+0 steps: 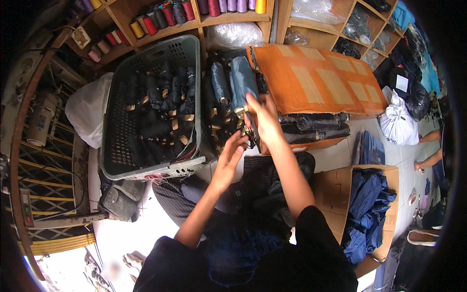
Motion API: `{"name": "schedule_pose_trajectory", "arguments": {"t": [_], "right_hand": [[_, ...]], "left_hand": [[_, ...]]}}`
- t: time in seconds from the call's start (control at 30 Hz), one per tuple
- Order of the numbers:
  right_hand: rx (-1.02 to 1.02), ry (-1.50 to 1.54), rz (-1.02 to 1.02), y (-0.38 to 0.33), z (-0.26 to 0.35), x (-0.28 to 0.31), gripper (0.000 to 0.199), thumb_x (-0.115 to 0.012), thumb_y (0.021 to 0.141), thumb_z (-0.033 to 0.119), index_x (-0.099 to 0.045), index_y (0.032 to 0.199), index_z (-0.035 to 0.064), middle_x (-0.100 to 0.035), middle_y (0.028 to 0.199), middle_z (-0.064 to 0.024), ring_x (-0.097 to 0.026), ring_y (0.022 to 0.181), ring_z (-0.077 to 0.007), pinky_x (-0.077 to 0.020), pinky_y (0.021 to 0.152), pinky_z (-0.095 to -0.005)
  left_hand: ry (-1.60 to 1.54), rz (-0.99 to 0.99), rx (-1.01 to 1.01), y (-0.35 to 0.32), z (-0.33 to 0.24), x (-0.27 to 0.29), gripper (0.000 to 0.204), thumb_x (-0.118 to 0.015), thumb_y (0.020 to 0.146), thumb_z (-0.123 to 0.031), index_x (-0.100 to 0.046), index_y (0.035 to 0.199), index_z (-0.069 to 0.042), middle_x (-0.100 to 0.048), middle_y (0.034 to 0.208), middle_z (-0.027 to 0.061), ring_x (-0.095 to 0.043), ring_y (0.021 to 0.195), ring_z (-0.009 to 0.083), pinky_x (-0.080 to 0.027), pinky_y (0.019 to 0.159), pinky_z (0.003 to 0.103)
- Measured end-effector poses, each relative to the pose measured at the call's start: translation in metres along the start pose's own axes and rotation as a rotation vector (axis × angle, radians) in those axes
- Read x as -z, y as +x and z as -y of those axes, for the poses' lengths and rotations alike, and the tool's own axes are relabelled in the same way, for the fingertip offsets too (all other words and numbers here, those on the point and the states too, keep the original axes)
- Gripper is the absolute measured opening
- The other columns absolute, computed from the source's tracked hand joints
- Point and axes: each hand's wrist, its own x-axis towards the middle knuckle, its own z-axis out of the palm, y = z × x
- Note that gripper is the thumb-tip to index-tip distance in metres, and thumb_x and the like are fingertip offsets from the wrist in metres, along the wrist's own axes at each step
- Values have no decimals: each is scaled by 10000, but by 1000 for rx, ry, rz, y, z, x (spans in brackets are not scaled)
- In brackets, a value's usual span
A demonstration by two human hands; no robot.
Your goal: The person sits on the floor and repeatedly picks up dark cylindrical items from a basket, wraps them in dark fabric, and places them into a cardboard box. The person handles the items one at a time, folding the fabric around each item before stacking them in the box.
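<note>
Black shirt (311, 255), right hand (265, 117) grasping blue folded umbrella (242, 78) just beyond it, left hand (230, 158) nearby, grip unclear

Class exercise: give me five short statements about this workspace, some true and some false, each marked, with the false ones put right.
1. The dark plastic basket stands to the left of both hands. True.
2. The basket is empty. False: it holds many dark rolled bundles.
3. Spools of thread stand on the wooden shelves at the top of the picture. True.
4. The right hand is inside the open carton. False: the right hand is at the near end of a blue-grey roll.
5. Dark blue cloth lies in the open carton at the lower right. True.
</note>
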Motion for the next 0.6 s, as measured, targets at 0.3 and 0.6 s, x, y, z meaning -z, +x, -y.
{"name": "schedule_pose_trajectory", "arguments": {"t": [0.3, 0.6], "right_hand": [[-37, -306, -279, 175, -19, -5, 247, -618, 897, 187, -493, 927, -24, -547, 695, -100, -515, 466, -170, -423, 357, -308], [543, -553, 200, 0, -24, 39, 306, -576, 933, 150, -554, 1173, -39, -628, 1119, -149, -607, 1010, -198, -474, 852, -286]], "left_hand": [[27, -2, 71, -38, 26, 15, 318, -473, 987, -207, -524, 1236, -17, -625, 1157, 116, -582, 1080, 205, -421, 934, 325], [53, -99, 152, -59, 67, 19, 244, -521, 971, -169, -578, 1118, 17, -645, 1043, 113, -604, 1007, 163, -457, 911, 291]]}}
